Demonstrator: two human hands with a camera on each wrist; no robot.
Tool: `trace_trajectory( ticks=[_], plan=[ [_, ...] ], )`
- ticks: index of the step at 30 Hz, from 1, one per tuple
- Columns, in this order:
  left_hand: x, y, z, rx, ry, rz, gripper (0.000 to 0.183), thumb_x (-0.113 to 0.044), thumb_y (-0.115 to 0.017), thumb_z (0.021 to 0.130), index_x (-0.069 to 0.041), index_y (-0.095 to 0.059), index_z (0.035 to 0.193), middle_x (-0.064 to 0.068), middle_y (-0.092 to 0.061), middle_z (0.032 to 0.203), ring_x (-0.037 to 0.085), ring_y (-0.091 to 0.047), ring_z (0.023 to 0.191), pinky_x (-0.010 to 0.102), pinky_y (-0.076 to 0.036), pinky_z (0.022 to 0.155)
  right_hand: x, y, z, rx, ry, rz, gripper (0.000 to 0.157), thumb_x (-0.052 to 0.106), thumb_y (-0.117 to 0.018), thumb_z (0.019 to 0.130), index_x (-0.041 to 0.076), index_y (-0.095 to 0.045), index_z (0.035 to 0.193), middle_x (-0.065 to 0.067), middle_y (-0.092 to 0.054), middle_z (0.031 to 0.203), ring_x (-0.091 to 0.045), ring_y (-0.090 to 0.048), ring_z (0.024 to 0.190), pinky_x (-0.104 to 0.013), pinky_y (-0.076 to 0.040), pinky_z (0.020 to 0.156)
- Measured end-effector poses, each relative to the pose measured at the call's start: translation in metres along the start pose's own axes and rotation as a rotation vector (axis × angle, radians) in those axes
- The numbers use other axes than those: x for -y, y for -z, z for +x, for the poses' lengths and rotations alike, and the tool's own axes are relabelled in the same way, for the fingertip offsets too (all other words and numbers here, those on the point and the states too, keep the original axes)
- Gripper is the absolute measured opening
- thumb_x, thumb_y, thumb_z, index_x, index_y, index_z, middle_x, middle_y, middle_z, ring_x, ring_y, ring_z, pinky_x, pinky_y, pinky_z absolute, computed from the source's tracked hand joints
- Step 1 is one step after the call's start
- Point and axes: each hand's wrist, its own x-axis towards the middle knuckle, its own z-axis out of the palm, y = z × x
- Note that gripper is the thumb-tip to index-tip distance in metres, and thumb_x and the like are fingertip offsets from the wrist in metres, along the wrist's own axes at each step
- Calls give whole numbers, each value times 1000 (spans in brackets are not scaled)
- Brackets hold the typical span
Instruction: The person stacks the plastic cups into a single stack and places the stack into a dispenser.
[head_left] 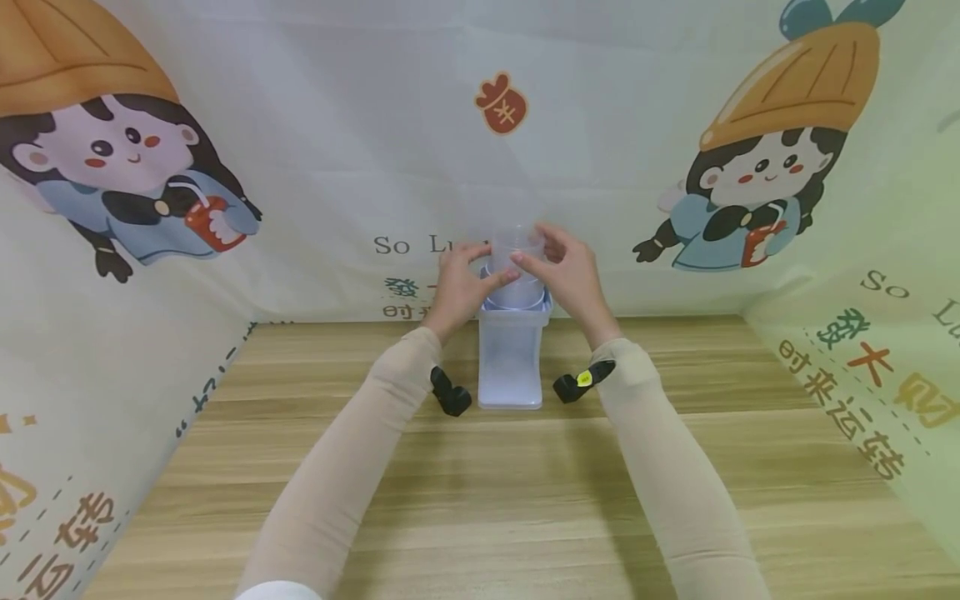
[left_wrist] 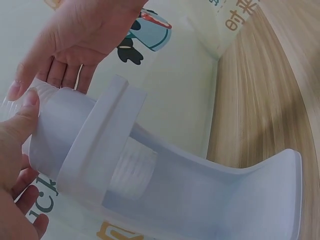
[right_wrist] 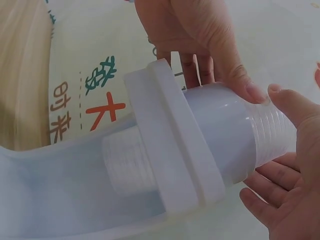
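A white plastic cup dispenser (head_left: pixel 510 367) stands upright near the back wall, with a round tube (right_wrist: pixel 220 125) above its square collar (left_wrist: pixel 100 135). A stack of clear plastic cups (head_left: pixel 517 240) sits in the tube, its top rising above the rim. Below the collar the ribbed lower end of the stack (right_wrist: pixel 127 162) shows. My left hand (head_left: pixel 461 287) holds the stack from the left, thumb in front at the rim. From the right, my right hand (head_left: pixel 567 271) grips it higher up, thumb near the other thumb. The farther fingers are partly hidden behind the cups.
The dispenser rests on a wood-grain table (head_left: pixel 480 500). A printed cloth wall (head_left: pixel 337 150) rises close behind it, with side walls left and right. Black wrist cameras (head_left: pixel 450 393) hang from the sleeves, one on each side of the dispenser.
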Motion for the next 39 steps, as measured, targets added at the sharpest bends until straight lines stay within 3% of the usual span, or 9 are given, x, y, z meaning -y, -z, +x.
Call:
trace_trajectory(
  ticks=[15,22,26,39],
  plan=[
    [2,4,-4,33,22,4,73,-49,-75,83,-9,-53,141,10,-39,156,29,-26,148,54,-25,121,-6,3,-3,39,19,-12,74,40,-74,88,14,-42,149,-13,-51,149,-29,-51,136,-43,-41,115],
    [3,17,-3,-3,-36,-17,61,-46,-76,84,-16,-60,135,7,-50,146,27,-38,139,50,-31,118,-16,18,-2,54,81,15,69,30,-74,89,13,-43,149,-11,-58,143,-25,-52,136,-41,-38,116],
    [4,23,-2,-10,-46,0,56,-46,-77,83,-18,-65,129,5,-50,144,26,-36,137,51,-31,116,-20,21,-1,72,99,29,66,25,-73,90,11,-44,148,-14,-59,141,-28,-52,135,-43,-36,117],
    [9,23,2,-35,-71,33,50,-43,-78,82,-14,-70,122,4,-56,140,25,-37,137,50,-25,120,-19,15,0,74,98,10,60,23,-74,90,8,-51,143,-16,-61,138,-30,-55,133,-43,-37,117]
  ],
)
